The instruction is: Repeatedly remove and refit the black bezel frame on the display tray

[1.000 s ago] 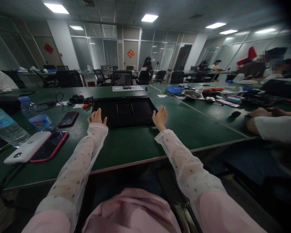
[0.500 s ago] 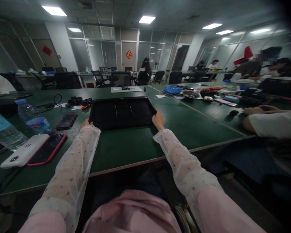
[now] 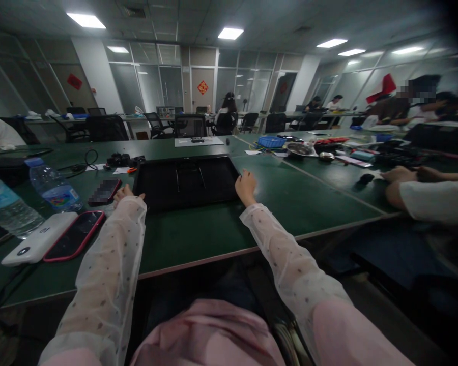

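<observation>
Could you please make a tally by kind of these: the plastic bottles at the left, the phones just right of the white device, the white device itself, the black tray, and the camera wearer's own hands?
Plastic bottles: 2
Phones: 2
White device: 1
Black tray: 1
Left hand and right hand: 2
Total: 8

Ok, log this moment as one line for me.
black tray: on green table | left hand: by its left edge, near farther phone | right hand: at its right edge
</observation>
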The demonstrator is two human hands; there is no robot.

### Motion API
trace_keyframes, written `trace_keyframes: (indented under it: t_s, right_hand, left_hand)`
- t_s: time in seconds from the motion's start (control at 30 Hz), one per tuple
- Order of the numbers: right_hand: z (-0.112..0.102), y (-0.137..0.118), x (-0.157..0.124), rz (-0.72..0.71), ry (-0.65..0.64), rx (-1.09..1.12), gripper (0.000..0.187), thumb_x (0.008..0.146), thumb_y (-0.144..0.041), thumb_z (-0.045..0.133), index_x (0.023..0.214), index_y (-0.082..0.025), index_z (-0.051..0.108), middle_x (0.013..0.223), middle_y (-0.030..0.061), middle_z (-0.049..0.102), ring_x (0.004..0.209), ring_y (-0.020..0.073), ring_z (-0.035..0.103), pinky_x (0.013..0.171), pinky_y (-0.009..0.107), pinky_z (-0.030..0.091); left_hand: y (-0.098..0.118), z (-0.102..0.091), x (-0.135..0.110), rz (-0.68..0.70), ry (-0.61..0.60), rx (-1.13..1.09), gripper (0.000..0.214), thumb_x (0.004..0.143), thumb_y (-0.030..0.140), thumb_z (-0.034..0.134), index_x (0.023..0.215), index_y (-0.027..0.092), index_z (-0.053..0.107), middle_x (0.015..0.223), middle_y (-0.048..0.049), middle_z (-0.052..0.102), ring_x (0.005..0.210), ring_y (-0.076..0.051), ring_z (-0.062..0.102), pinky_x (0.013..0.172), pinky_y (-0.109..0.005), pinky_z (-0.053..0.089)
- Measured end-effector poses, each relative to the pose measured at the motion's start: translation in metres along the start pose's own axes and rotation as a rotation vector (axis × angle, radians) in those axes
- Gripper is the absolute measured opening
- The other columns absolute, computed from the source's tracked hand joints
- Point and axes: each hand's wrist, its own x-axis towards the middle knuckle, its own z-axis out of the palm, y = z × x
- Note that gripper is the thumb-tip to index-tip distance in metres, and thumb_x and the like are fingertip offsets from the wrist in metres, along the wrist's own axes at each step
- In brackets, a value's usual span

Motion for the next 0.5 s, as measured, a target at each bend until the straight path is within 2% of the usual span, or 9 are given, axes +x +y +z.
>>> trace_keyframes:
  t_s: [0.07,0.17,0.23,0.3,0.4,0.5]
  right_hand:
    - [0.007,-0.017,-0.005,-0.099,0.034,-0.016,0.054,0.1,-0.02,0.036,0.15,-0.005,0.048,0.151,0.0256,0.05,0.141,0.0343,0.046,0.115,0.05,0.036]
    - [0.022,-0.044,-0.018,-0.233,-0.05,-0.042,0.058,0.105,-0.03,0.029,0.158,-0.008,0.039,0.165,0.0246,0.033,0.154,0.0343,0.029,0.122,0.054,0.026]
    - [0.032,-0.057,-0.027,-0.3,-0.153,-0.068,0.063,0.107,-0.038,0.029,0.163,-0.009,0.03,0.171,0.0235,0.02,0.159,0.035,0.017,0.123,0.056,0.022]
    - [0.038,-0.063,-0.033,-0.375,-0.306,-0.102,0.068,0.107,-0.045,0.031,0.165,-0.011,0.025,0.173,0.0221,0.014,0.16,0.0348,0.011,0.125,0.056,0.019]
    - [0.042,-0.062,-0.035,-0.44,-0.495,-0.15,0.071,0.107,-0.053,0.03,0.165,-0.012,0.028,0.172,0.021,0.017,0.16,0.034,0.014,0.126,0.053,0.019]
    - [0.044,-0.059,-0.033,-0.437,-0.507,-0.169,0.071,0.107,-0.054,0.028,0.165,-0.012,0.03,0.172,0.0201,0.018,0.16,0.0338,0.016,0.126,0.052,0.02]
  left_hand:
    - [0.02,0.003,0.004,-0.033,-0.009,0.09,0.083,0.092,0.047,0.061,0.162,0.01,0.035,0.159,-0.0209,0.043,0.147,-0.036,0.04,0.117,-0.055,0.04]
    - [0.053,0.024,0.005,0.114,-0.111,0.159,0.074,0.099,0.044,0.047,0.166,0.016,0.031,0.168,-0.0141,0.032,0.155,-0.033,0.027,0.124,-0.06,0.027]
    - [0.066,0.044,0.0,0.22,-0.179,0.207,0.072,0.101,0.043,0.041,0.168,0.021,0.026,0.172,-0.0102,0.025,0.158,-0.03,0.02,0.126,-0.062,0.017]
    - [0.067,0.062,-0.005,0.264,-0.267,0.268,0.07,0.101,0.042,0.041,0.167,0.022,0.028,0.173,-0.0094,0.022,0.159,-0.031,0.017,0.125,-0.065,0.012]
    - [0.054,0.08,-0.01,0.263,-0.379,0.335,0.066,0.102,0.043,0.039,0.165,0.024,0.035,0.172,-0.009,0.023,0.159,-0.031,0.017,0.124,-0.067,0.011]
    - [0.044,0.086,-0.008,0.274,-0.385,0.354,0.065,0.103,0.045,0.037,0.165,0.025,0.034,0.173,-0.008,0.021,0.16,-0.031,0.016,0.124,-0.067,0.011]
